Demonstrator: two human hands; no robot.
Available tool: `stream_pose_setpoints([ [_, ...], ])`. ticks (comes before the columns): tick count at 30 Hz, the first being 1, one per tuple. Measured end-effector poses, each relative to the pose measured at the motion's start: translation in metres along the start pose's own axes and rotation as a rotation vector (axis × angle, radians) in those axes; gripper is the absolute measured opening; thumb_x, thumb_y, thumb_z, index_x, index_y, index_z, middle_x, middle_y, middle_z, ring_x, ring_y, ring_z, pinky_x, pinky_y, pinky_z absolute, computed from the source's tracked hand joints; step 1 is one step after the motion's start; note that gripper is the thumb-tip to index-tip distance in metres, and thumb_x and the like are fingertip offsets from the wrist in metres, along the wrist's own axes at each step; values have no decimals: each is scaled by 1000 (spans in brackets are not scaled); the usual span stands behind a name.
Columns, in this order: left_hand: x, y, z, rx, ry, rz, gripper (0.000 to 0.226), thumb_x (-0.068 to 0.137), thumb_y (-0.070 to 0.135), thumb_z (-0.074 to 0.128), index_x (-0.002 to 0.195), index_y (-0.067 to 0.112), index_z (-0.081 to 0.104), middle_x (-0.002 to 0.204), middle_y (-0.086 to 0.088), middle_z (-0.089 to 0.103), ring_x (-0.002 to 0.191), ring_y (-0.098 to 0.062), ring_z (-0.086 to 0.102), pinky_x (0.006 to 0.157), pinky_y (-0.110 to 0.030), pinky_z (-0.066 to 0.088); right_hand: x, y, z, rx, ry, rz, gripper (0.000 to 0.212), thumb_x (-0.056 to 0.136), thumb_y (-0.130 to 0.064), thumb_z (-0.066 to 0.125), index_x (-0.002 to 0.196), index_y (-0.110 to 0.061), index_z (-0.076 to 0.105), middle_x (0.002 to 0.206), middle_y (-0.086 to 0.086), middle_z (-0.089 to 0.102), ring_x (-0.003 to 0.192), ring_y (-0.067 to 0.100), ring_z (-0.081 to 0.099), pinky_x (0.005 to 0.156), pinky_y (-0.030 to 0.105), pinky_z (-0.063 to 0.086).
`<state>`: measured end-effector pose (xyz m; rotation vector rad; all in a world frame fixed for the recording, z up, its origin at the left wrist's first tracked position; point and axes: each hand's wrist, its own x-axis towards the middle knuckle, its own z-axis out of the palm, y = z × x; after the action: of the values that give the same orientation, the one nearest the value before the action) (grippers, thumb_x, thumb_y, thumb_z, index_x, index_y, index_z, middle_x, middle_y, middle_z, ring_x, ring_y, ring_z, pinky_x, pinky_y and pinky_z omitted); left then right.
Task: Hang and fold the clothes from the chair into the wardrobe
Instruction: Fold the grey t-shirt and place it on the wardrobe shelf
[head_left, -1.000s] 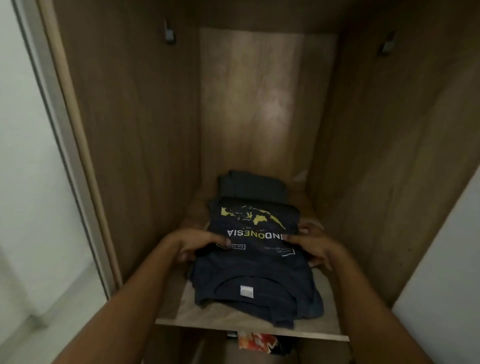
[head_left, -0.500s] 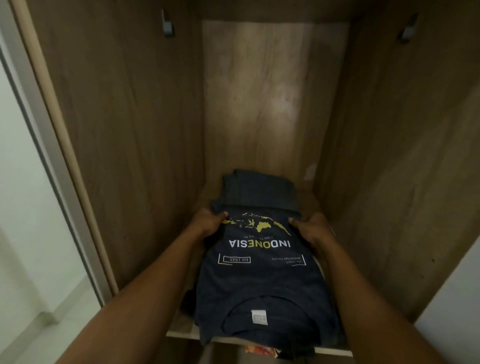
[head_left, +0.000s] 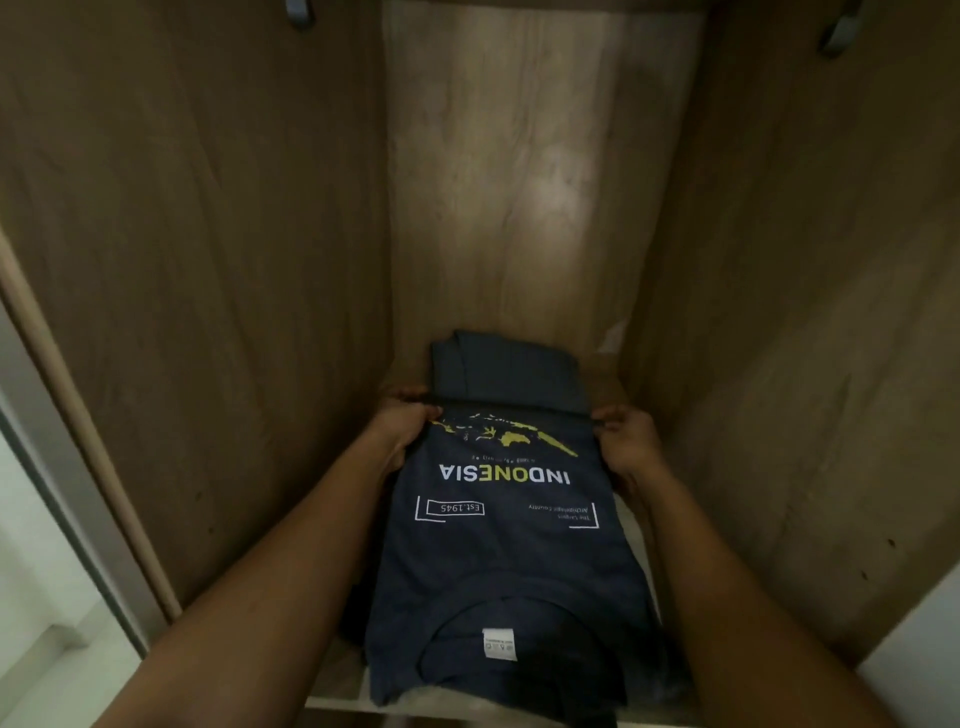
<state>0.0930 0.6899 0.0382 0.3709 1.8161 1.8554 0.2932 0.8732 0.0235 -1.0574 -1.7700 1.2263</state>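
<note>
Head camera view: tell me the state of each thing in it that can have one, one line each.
Wardrobe: open.
Navy T-shirt: folded, flat on the shelf, print up.
Grey garment: folded, at the shelf's back, behind the T-shirt.
Left hand: grips the T-shirt's far left corner.
Right hand: grips its far right corner.

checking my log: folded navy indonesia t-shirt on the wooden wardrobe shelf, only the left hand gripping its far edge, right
No: the head view shows left hand and right hand both gripping far corners of the folded navy t-shirt on the wooden shelf.
</note>
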Motion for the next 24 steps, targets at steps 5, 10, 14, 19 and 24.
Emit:
stream_pose_setpoints([
  [5,21,-7,1,298,-18,123,58,84,-1,73,137,7,50,139,-12,55,120,-27,58,92,-28,48,6,-2,5,-19,-18,-31,22,89,8,57,92,-13,63,99,13,69,88,24,64,75,26,55],
  [10,7,1,-9,565,136,238,81,77,32,84,143,10,42,135,-10,57,119,-29,57,99,-39,49,-5,-4,-7,-228,-20,-76,42,88,-10,70,128,-4,57,117,12,68,110,28,63,91,29,48],
  [14,-25,1,-22,775,-65,114,52,77,38,83,115,8,63,113,-5,66,91,-20,63,75,-29,50,-42,2,-19,-310,-158,21,38,87,-26,75,118,-9,62,113,10,69,99,24,64,89,32,51],
  [19,-62,-12,-41,908,-184,51,64,70,47,86,120,12,66,123,-5,66,104,-21,63,92,-28,50,-94,-7,-36,-352,-307,82,35,87,-34,74,107,-22,49,106,-1,64,86,17,62,74,33,55],
  [24,-121,-16,-59,947,-217,-52,83,66,57,85,128,12,53,124,-4,59,107,-25,61,84,-35,55,-147,-17,-62,-496,-479,260,53,89,-45,69,131,-29,42,97,-10,50,85,15,56,58,33,52],
])
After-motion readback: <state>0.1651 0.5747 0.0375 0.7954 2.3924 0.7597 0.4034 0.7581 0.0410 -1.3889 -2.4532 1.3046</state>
